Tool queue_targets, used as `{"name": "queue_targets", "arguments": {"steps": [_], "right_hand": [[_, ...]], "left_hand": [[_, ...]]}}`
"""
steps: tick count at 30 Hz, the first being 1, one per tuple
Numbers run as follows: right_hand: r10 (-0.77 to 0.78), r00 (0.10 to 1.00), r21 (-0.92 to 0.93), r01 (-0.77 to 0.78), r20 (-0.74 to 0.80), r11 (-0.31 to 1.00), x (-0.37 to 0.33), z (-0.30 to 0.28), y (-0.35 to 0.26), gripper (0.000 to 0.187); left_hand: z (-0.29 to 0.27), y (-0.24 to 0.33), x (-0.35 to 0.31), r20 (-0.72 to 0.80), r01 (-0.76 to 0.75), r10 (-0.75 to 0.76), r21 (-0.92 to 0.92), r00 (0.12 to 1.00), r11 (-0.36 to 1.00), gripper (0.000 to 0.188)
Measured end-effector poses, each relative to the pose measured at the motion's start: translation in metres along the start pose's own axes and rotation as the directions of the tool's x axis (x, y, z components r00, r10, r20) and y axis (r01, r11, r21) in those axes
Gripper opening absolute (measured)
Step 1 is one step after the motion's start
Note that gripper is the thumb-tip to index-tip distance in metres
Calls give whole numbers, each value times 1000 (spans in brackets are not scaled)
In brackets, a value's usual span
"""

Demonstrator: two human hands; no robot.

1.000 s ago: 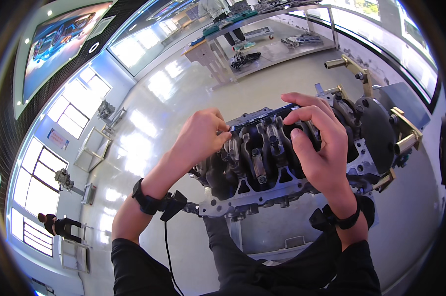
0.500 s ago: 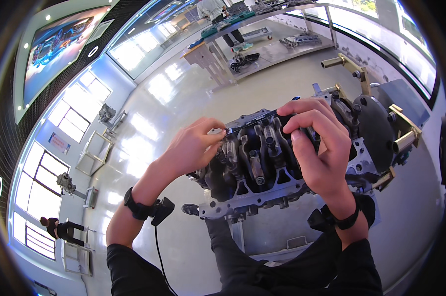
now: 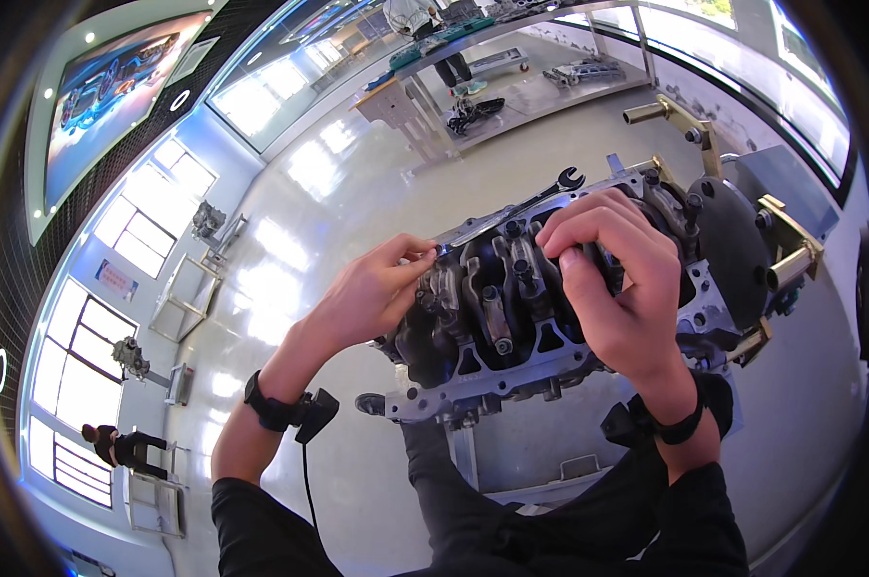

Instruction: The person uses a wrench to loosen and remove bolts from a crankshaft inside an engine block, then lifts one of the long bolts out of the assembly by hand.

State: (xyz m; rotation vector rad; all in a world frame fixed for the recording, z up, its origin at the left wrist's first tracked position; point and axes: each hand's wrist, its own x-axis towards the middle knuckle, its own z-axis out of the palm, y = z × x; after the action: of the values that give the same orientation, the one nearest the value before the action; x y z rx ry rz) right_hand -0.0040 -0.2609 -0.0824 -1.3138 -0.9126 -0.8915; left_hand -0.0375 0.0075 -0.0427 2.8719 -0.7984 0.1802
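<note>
A combination wrench [image 3: 523,208] lies slantwise along the far edge of an engine block [image 3: 550,370], its open jaw pointing up and to the right. My left hand [image 3: 377,288] pinches the wrench's near left end between thumb and fingertips, over the block's far left corner. Above the block's right half, my right hand [image 3: 622,274] is loosely curled, with thumb and fingers slightly apart and nothing visible in it. It is separate from the wrench. Between the hands show the crankshaft's bearing caps [image 3: 495,322] and their bolts. The wrench's end in my left fingers is mostly hidden.
Brass-coloured stand arms [image 3: 790,260] and a dark round plate [image 3: 732,240] hold the block's right end. A metal workbench [image 3: 540,111] with parts stands beyond, a person behind it. At the far left another person [image 3: 122,447] stands by a frame stand. A cable hangs from my left wrist.
My right fingers have let go of the wrench. Its right end now sticks out past the hand, with the open jaw visible. My left hand keeps its pinch, almost in place.
</note>
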Motion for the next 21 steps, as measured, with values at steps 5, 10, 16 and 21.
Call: {"name": "queue_targets", "arguments": {"steps": [5, 10, 16, 21], "right_hand": [[67, 992, -59, -61, 111, 996, -3, -1, -2, 8], [196, 953, -213, -147, 231, 966, -5, 0, -3, 8], [155, 968, -333, -82, 199, 939, -1, -9, -15, 6], [325, 894, -445, -167, 308, 880, 17, -10, -19, 5]], "left_hand": [[2, 4, 2, -10, -28, 28, 46, 1000, 999, 37], [3, 4, 2, -89, -77, 80, 41, 993, 996, 37], [18, -12, -6, -186, -88, 75, -67, 980, 994, 34], [17, -17, -15, -247, -90, 42, -186, 968, 978, 29]]}}
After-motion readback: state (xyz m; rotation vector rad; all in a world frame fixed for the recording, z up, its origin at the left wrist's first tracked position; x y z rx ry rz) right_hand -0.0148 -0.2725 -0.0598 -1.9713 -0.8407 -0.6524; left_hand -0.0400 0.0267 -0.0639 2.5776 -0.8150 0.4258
